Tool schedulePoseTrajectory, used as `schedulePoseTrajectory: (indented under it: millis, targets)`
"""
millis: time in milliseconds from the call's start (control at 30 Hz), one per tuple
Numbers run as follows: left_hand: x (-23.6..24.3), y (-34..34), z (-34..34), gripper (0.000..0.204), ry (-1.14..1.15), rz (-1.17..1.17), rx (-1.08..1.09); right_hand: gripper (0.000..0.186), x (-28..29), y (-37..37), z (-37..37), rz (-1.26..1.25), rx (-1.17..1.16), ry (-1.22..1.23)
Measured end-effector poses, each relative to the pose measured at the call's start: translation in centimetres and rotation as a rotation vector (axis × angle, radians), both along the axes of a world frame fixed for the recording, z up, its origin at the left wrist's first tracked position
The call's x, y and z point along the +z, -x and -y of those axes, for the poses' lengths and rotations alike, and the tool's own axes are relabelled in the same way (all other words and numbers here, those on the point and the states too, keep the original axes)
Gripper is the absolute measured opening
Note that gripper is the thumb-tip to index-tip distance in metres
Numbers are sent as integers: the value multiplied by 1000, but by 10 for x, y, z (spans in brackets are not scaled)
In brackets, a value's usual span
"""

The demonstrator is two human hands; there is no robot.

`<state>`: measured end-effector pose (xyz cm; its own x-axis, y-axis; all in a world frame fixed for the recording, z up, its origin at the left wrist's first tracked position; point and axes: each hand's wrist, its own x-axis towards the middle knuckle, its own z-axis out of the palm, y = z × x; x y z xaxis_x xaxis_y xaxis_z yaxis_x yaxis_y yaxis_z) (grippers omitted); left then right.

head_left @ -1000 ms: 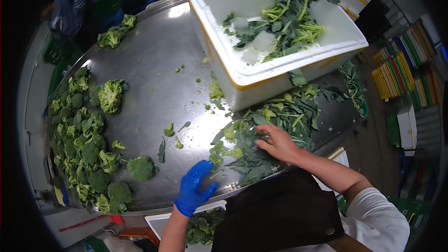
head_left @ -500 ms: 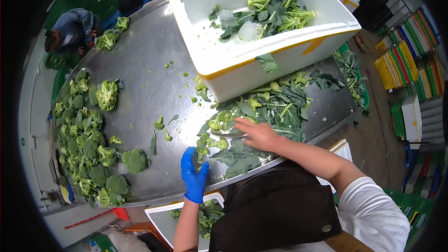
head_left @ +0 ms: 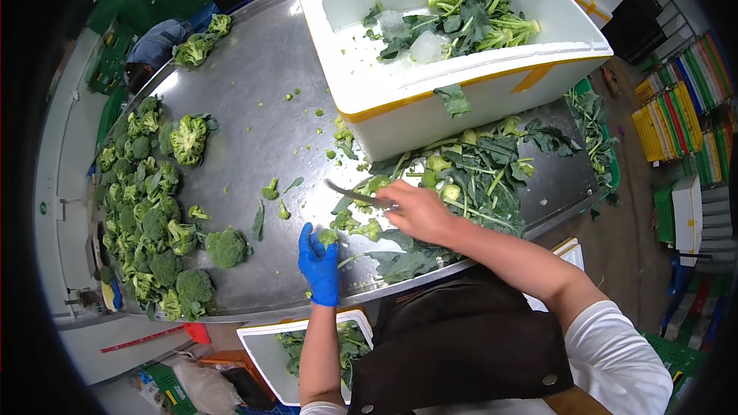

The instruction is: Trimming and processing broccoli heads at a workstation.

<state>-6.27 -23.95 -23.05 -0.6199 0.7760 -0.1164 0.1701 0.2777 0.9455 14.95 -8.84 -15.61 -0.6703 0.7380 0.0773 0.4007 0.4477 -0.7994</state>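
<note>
My right hand [head_left: 419, 211], bare, grips a knife [head_left: 355, 197] whose dark curved blade points left above the table. My left hand [head_left: 318, 269], in a blue glove, has its fingers and thumb around a small broccoli floret [head_left: 328, 237]. Just beyond it lie loose broccoli pieces [head_left: 357, 224] on the steel table [head_left: 254, 146]. Cut leaves and stalks [head_left: 480, 177] are heaped to the right, partly hidden by my right hand and forearm.
A white foam box [head_left: 477, 111] with broccoli stalks, leaves and ice stands at the table's far side. Many broccoli heads [head_left: 150, 215] are piled at the left. Another foam box [head_left: 261, 365] with leaves sits below the near edge. A person [head_left: 157, 42] bends at the far left.
My right hand has lifted the knife and swung its blade further left. My left hand, apart before, now closes around a floret. The view has shifted slightly.
</note>
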Motion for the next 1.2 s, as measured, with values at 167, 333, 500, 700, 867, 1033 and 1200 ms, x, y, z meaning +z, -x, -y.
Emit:
schedulePoseTrajectory:
  millis: [167,333,500,700,867,1033,1200]
  targets:
    - [31,14,19,54,-112,822,36,40,-31,50,-3,316,72,-43]
    - [53,27,35,50,-253,1182,84,29,-44,45,-13,82,81,-91]
    - [20,68,33,28,-52,817,214,34,-15,37,35,144,157,-40]
    - [15,115,-60,22,0,90,238,55,-53,34,51,407,60,-18]
    - [-1,132,-105,41,484,-710,-76,44,-49,30,38,217,-1,-6]
    - [-11,157,-99,43,391,-674,-15,36,-1,17,30,128,-88,91]
    - [40,104,-75,35,-15,406,-67,35,21,8,16,-16,-338,519]
